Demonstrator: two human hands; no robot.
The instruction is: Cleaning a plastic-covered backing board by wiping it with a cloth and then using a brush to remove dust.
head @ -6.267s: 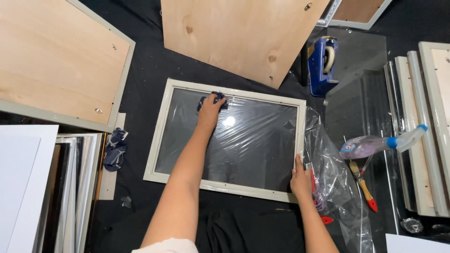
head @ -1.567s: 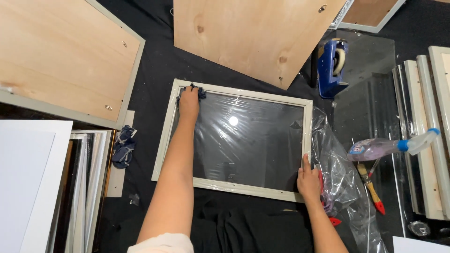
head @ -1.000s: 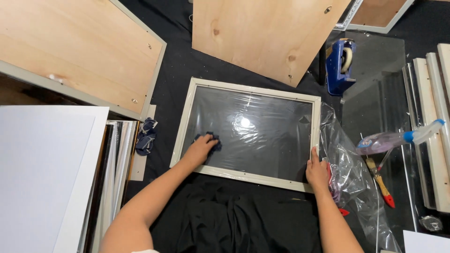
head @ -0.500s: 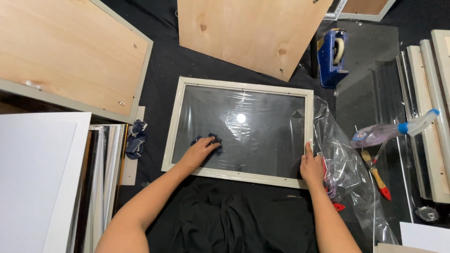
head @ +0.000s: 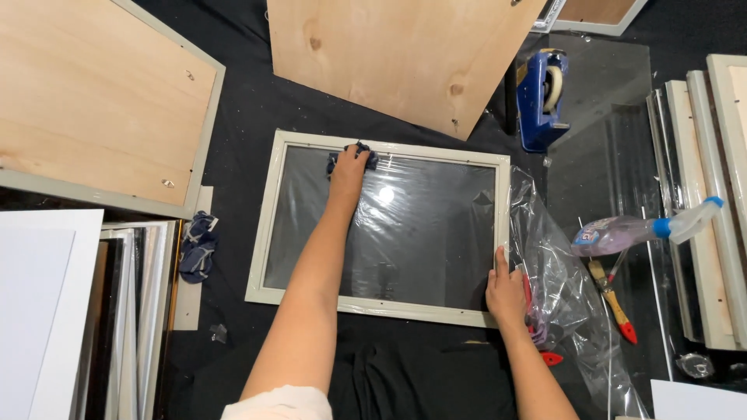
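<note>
Head view: left hand (head: 348,167) presses a dark blue cloth (head: 352,155) on the white-framed glass pane (head: 420,233); right hand (head: 506,292) lies flat, fingers open, on its frame, black floor cloth (head: 241,117) beneath.

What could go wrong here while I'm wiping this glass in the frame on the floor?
The left hand presses a dark cloth on the glass near the top rail of the frame; hard pressure might crack the pane. The right hand alone steadies the frame's lower corner, so it could slide on the black fabric. Loose plastic film and red-handled tools lie beside that hand and may snag.
</note>
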